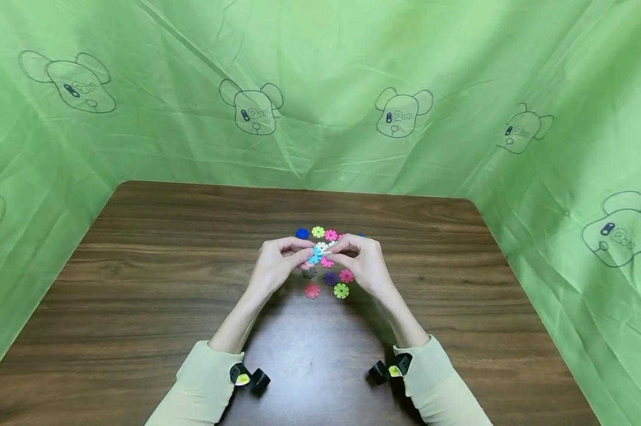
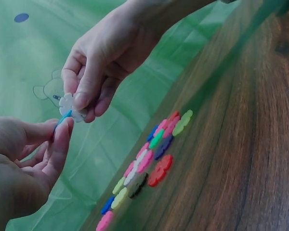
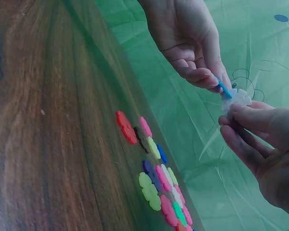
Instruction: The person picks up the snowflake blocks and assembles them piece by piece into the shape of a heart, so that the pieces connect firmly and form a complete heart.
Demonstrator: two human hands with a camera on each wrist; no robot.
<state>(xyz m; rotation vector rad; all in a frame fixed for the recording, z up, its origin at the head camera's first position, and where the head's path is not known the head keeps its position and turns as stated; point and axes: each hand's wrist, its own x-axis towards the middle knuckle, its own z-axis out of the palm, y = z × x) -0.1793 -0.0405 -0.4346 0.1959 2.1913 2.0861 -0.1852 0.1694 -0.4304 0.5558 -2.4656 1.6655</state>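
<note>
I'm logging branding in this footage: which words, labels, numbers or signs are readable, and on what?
"Q", on the bear-head drawings on the green curtain; remaining letters too blurred to read.
Yellow patches on the black wrist devices: any print is too small to read.
Flower-shaped discs: no text visible.

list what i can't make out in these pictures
Head view: the rightmost blue piece, partly hidden behind the right hand.
Left wrist view: the lowest pink piece, cut off by the bottom edge.
Left wrist view: whether the held blue piece and held white piece interlock, too small and blurred.
</note>
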